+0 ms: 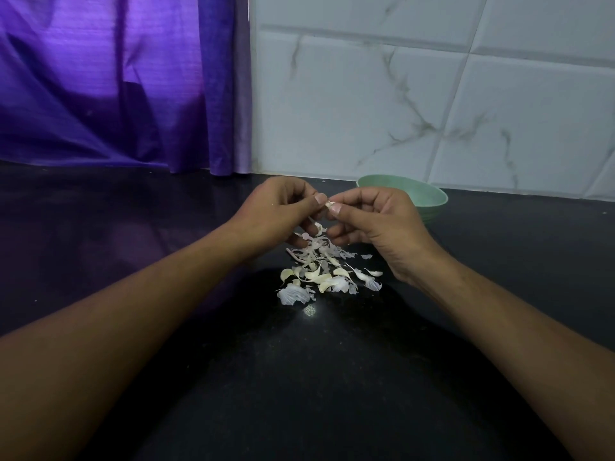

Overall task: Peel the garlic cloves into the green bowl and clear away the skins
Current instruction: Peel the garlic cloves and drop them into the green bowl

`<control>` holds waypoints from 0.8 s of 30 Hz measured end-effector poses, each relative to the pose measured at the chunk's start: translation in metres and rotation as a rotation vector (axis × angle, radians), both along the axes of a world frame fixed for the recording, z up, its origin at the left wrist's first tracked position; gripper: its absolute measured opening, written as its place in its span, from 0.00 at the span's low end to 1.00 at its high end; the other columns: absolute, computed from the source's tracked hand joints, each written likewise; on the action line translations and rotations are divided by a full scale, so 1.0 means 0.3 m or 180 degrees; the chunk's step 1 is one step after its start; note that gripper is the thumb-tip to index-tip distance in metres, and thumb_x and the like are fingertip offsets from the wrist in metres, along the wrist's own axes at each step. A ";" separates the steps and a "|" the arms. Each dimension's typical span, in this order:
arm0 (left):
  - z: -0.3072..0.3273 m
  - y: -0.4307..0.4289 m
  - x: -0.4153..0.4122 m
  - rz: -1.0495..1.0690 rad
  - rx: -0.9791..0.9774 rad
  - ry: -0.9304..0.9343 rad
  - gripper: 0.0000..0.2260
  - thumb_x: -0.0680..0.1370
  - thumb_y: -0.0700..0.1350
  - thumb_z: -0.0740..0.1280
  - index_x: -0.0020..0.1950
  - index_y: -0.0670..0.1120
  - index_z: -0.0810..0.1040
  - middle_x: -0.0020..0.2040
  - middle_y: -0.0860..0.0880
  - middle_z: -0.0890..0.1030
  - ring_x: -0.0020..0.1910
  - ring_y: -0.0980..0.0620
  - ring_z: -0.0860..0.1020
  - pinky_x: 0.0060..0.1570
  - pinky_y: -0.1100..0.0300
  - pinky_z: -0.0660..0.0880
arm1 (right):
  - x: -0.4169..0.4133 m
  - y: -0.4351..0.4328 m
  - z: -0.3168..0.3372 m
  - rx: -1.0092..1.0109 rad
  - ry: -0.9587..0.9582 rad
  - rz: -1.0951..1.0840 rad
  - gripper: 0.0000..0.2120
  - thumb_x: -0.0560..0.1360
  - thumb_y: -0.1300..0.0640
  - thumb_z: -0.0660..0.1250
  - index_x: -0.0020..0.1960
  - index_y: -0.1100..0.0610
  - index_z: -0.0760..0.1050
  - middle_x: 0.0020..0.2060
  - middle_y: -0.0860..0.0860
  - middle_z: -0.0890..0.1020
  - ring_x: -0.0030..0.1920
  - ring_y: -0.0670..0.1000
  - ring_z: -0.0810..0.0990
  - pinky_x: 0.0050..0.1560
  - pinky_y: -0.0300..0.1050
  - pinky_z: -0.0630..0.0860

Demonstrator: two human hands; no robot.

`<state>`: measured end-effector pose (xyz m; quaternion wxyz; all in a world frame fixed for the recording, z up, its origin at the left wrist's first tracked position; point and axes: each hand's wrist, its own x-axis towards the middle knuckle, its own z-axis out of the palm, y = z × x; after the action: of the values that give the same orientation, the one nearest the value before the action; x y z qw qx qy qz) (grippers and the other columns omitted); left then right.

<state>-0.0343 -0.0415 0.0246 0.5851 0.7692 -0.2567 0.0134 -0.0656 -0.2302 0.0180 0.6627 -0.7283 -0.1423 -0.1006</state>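
Both hands are raised together over the dark counter. My left hand (278, 212) and my right hand (372, 224) pinch one small garlic clove (330, 205) between thumbs and fingertips. A strip of skin hangs below the clove. Under the hands lies a pile of papery skins and pale clove pieces (324, 274). The green bowl (429, 197) stands behind my right hand near the wall; the hand hides part of it and its inside is not visible.
The black counter (133, 247) runs left and forward. A purple curtain (116, 88) hangs at the back left. A white marble-tiled wall (432, 94) rises right behind the bowl.
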 end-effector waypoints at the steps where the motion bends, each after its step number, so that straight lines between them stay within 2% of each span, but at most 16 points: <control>1: -0.001 0.000 0.001 0.0015 0.0025 -0.0032 0.15 0.84 0.45 0.67 0.53 0.31 0.76 0.44 0.43 0.81 0.38 0.52 0.82 0.36 0.53 0.82 | -0.001 0.003 0.000 0.0009 0.0015 0.0025 0.05 0.77 0.66 0.73 0.53 0.65 0.82 0.40 0.57 0.87 0.37 0.53 0.86 0.43 0.49 0.86; 6: -0.014 -0.008 0.002 0.0091 0.0145 -0.0123 0.12 0.84 0.45 0.66 0.51 0.35 0.77 0.40 0.47 0.80 0.38 0.51 0.81 0.37 0.50 0.82 | -0.005 0.007 -0.002 0.0022 0.0030 0.0017 0.06 0.75 0.66 0.75 0.51 0.66 0.82 0.41 0.61 0.86 0.36 0.54 0.86 0.41 0.48 0.86; 9: -0.018 -0.010 0.003 0.0180 0.0252 -0.0296 0.10 0.84 0.45 0.66 0.49 0.39 0.77 0.40 0.47 0.79 0.37 0.50 0.82 0.36 0.50 0.81 | -0.006 0.009 -0.007 0.0039 0.0024 0.0004 0.06 0.76 0.66 0.74 0.52 0.66 0.82 0.41 0.59 0.87 0.36 0.53 0.85 0.42 0.49 0.85; 13: -0.011 0.002 -0.007 0.0341 0.0894 -0.0968 0.09 0.83 0.47 0.66 0.47 0.43 0.78 0.38 0.48 0.82 0.38 0.48 0.84 0.40 0.44 0.84 | -0.006 0.007 0.003 0.0348 0.0066 -0.0018 0.06 0.76 0.65 0.74 0.52 0.65 0.83 0.41 0.58 0.86 0.37 0.52 0.84 0.41 0.48 0.85; 15: -0.008 0.009 -0.010 0.0413 0.1133 -0.1149 0.11 0.81 0.49 0.63 0.43 0.44 0.76 0.37 0.47 0.81 0.39 0.45 0.83 0.41 0.40 0.81 | -0.005 0.004 0.016 0.0511 0.0072 -0.0040 0.06 0.76 0.65 0.73 0.52 0.65 0.83 0.43 0.59 0.85 0.36 0.52 0.84 0.40 0.47 0.84; 18: 0.001 0.019 0.004 0.0591 0.1105 -0.1255 0.16 0.80 0.51 0.58 0.39 0.41 0.73 0.34 0.44 0.79 0.37 0.41 0.80 0.39 0.39 0.79 | -0.005 0.003 0.022 0.0547 0.0009 -0.0004 0.04 0.78 0.66 0.71 0.52 0.63 0.82 0.41 0.57 0.85 0.34 0.51 0.84 0.39 0.47 0.84; 21: 0.005 0.023 0.011 0.0718 0.1136 -0.1454 0.22 0.84 0.54 0.60 0.35 0.42 0.75 0.30 0.47 0.80 0.31 0.47 0.80 0.37 0.43 0.79 | -0.010 0.006 0.020 0.0436 -0.0057 0.0014 0.07 0.79 0.67 0.69 0.56 0.64 0.81 0.40 0.56 0.84 0.34 0.51 0.83 0.39 0.47 0.85; 24: -0.003 0.024 0.017 0.0768 0.1241 -0.1563 0.27 0.83 0.61 0.61 0.34 0.44 0.79 0.29 0.48 0.81 0.29 0.49 0.79 0.36 0.45 0.78 | -0.015 0.007 0.026 0.0343 -0.0144 0.0008 0.06 0.78 0.68 0.70 0.55 0.64 0.80 0.40 0.59 0.85 0.35 0.53 0.84 0.40 0.48 0.85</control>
<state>-0.0291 -0.0342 0.0237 0.3417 0.8653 -0.2948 0.2182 -0.0701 -0.2280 0.0259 0.6977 -0.6889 -0.1524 -0.1238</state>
